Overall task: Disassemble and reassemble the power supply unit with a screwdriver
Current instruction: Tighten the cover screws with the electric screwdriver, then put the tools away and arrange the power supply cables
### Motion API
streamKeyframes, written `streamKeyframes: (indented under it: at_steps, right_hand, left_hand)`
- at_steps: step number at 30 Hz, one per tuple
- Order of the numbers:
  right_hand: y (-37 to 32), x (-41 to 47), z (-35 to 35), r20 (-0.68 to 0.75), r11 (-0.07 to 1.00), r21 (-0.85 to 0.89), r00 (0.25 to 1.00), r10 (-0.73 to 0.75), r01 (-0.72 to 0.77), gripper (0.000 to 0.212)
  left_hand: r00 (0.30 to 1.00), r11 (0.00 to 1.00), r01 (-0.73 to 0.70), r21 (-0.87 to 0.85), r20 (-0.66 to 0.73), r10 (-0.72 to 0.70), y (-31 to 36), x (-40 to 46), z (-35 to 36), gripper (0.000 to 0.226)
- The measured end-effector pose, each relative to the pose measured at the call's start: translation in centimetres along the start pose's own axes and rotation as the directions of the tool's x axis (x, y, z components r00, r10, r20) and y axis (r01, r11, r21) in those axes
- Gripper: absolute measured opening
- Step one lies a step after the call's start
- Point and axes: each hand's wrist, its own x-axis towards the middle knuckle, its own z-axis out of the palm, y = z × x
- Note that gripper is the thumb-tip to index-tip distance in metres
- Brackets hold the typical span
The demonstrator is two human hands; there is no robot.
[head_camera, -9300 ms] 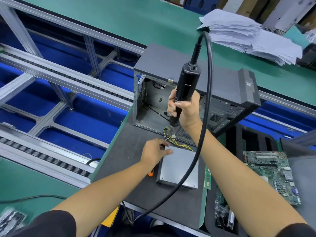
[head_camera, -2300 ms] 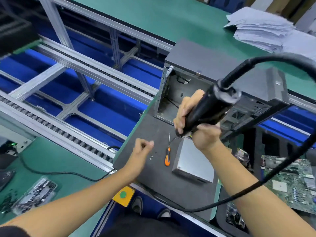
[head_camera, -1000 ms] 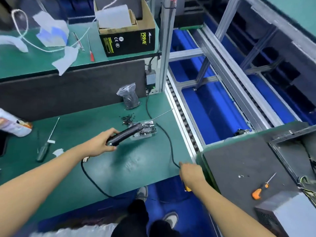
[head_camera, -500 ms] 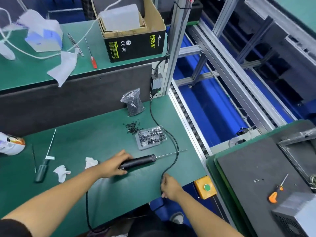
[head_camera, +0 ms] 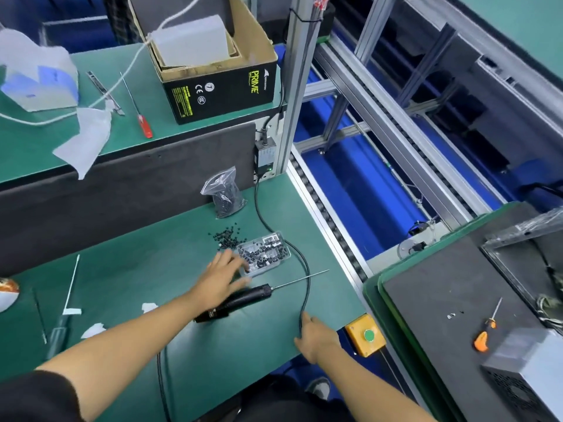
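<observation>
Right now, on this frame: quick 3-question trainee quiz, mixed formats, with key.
1. True or false: the left hand is gripping the electric screwdriver.
2. Multiple choice: what does the right hand hold? A) the orange screwdriver B) the black cable C) the yellow button box
3. Fill in: the clear tray of screws lies just ____ the electric screwdriver, seen from the person.

Key
1. False: the fingers are spread over the tray's near edge, and the tool lies on the green bench.
2. B: the black cable. The orange screwdriver lies on the dark mat.
3. beyond
</observation>
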Motion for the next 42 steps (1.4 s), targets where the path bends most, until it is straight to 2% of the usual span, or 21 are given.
streamKeyframes:
  at_steps: [2,5,8,13,18,20,22,24,25,26,29,30,32,33,35,37,40,42]
  right_hand:
    - [0.1,0.3,0.0,-0.023,1.0,-0.02,1.0,0.012,-0.013,0.057]
    - [0.5,0.1,-0.2,-0.074,0.999,-0.028,0.997,0.016,-0.018,0.06]
    - [1.6,-0.4,-0.6,-0.201,0.997,-0.072,0.979,-0.044,0.03,0.051]
    - [4.2,-1.4,-1.3,-0.385,0.988,-0.126,0.913,-0.134,0.092,0.036]
    - [8.1,-3.0,-2.7,-0.545,0.998,0.003,0.836,-0.055,0.068,0.031]
    - [9.8,-3.7,-3.2,-0.686,0.997,0.062,0.728,0.004,0.052,0.029]
    - [12.2,-4.4,-4.0,-0.811,0.974,0.224,0.554,0.188,-0.002,0.022]
    - [15.1,-5.2,-4.9,-0.815,0.904,0.413,0.399,0.42,-0.109,0.02]
    - [16.8,-5.6,-5.4,-0.793,0.866,0.462,0.347,0.5,-0.192,0.023]
    - [18.5,-5.9,-6.0,-0.768,0.833,0.469,0.329,0.549,-0.294,0.026]
    - [23.6,-6.8,-7.8,-0.725,0.769,0.355,0.362,0.586,-0.532,0.033]
    - [25.4,-7.0,-8.5,-0.706,0.754,0.287,0.402,0.583,-0.591,0.039]
    - [28.2,-7.3,-9.6,-0.591,0.731,0.087,0.556,0.585,-0.676,0.046]
    - [29.2,-7.4,-10.0,-0.518,0.724,-0.024,0.628,0.581,-0.689,0.037]
    - [30.3,-7.5,-10.4,-0.413,0.707,-0.165,0.699,0.584,-0.687,0.015]
    - [30.7,-7.4,-10.6,-0.411,0.724,-0.116,0.697,0.588,-0.679,0.019]
    - [31.3,-6.9,-10.0,-0.468,0.768,-0.033,0.689,0.553,-0.639,0.044]
    - [31.9,-7.3,-10.1,-0.455,0.794,0.045,0.695,0.557,-0.606,0.055]
  left_hand:
    - [0.995,0.996,0.073,-0.044,-0.064,-0.075,1.9,3.8,-1.5,0.03]
    - [0.991,0.992,0.129,-0.017,-0.036,-0.129,3.4,7.9,-2.6,0.027]
    - [0.991,0.991,0.13,0.028,0.041,-0.131,3.9,9.5,-2.3,0.023]
    - [0.989,0.99,0.141,0.022,0.03,-0.142,2.7,10.2,-0.9,0.01]
    - [0.991,0.982,0.072,0.174,0.097,-0.09,1.5,11.7,0.2,0.009]
    - [0.989,0.975,0.052,0.216,0.125,-0.08,1.4,12.2,0.3,0.009]
    - [0.989,0.979,0.064,0.191,0.119,-0.088,1.4,12.4,0.0,0.009]
    - [0.991,0.985,0.066,0.158,0.104,-0.083,1.6,12.4,-0.5,0.013]
    - [0.993,0.986,0.062,0.152,0.09,-0.076,1.8,12.4,-0.7,0.015]
    - [0.995,0.987,0.065,0.145,0.071,-0.076,2.0,12.3,-1.1,0.016]
    - [0.996,0.994,0.085,0.071,0.023,-0.087,2.8,11.8,-2.1,0.017]
    - [0.997,0.996,0.074,0.038,0.018,-0.075,3.4,11.5,-2.4,0.017]
    - [0.999,0.999,0.036,-0.017,0.012,-0.036,5.0,11.0,-3.0,0.018]
    - [1.0,0.999,0.019,-0.033,0.011,-0.019,6.0,10.8,-3.2,0.019]
    - [1.0,0.999,-0.007,-0.048,0.01,0.007,8.2,10.4,-3.2,0.02]
    - [0.998,0.997,-0.058,-0.056,0.025,0.06,10.8,10.0,-2.6,0.022]
    - [0.986,0.987,-0.148,-0.058,0.074,0.152,15.3,9.8,-1.1,0.023]
    - [0.978,0.983,-0.174,-0.066,0.109,0.181,18.7,10.3,0.4,0.025]
